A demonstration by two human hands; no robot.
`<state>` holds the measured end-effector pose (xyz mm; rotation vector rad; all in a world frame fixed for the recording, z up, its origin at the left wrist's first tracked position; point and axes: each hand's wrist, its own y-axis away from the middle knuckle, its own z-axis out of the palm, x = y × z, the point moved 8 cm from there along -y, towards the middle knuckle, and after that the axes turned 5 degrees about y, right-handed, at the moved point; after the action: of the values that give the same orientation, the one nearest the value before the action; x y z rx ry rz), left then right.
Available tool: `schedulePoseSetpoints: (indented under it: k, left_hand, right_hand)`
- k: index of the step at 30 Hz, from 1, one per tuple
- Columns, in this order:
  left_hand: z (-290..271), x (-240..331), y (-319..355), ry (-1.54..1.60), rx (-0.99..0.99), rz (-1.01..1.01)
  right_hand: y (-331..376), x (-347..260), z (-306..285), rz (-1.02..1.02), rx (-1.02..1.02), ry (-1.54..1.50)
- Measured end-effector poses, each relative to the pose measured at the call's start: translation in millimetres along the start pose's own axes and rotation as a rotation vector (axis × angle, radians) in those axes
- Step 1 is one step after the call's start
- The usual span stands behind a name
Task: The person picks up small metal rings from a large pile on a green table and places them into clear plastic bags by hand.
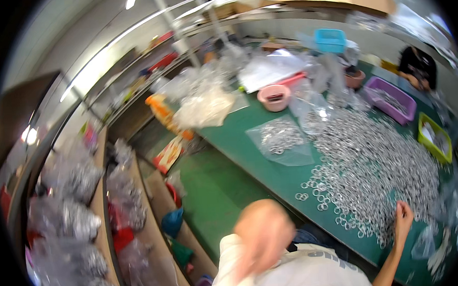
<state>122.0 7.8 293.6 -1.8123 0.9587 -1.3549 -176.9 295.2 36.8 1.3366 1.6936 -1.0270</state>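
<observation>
A broad heap of silvery metal rings (380,156) covers the right part of the green table (240,153). My right hand (403,215) is at the near side of the heap, its fingertips drawn together; whatever may be between them is too small to make out. My left arm is bent close to my white shirt, away from the table edge. On it my left hand (264,229) is smeared by motion, so its fingers do not show. A clear plastic bag (280,137) with rings lies flat left of the heap.
A pink bowl (274,97), a purple basket (390,99) and a lime-green basket (434,137) stand around the heap. A person in black (416,68) sits at the far right. Shelves (103,211) with bagged parts line the left, across a green floor (211,190).
</observation>
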Motion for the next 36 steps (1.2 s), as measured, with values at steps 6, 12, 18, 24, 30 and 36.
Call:
schedulePoseSetpoints:
  k: [6, 12, 18, 24, 30, 36]
  left_hand:
    - [-52.3, -148.7, 233.6, 0.381, 1.928, 0.022]
    - [-42.5, -205.5, 275.9, 0.446, 2.084, -0.228]
    - [-68.5, -234.7, 238.5, 0.773, 1.998, -0.240]
    - [-86.5, -245.4, 247.9, 0.871, 2.117, -0.128]
    - [-105.1, -200.6, 287.0, 0.854, 2.180, 0.221]
    - [-119.6, -23.7, 379.7, 0.094, 2.494, 0.883]
  right_hand:
    - [-29.6, -0.8, 46.1, -0.347, -0.031, 0.380]
    - [-29.2, -17.0, 67.9, -0.397, -0.105, 0.411]
    - [22.6, -85.0, 112.5, -0.063, -0.268, -0.149]
    - [58.9, -150.0, 150.7, -0.603, -0.298, 0.368]
    - [38.3, -145.5, 129.8, -0.531, -0.184, 0.240]
    - [26.0, -132.8, 130.7, -0.427, -0.250, 0.127]
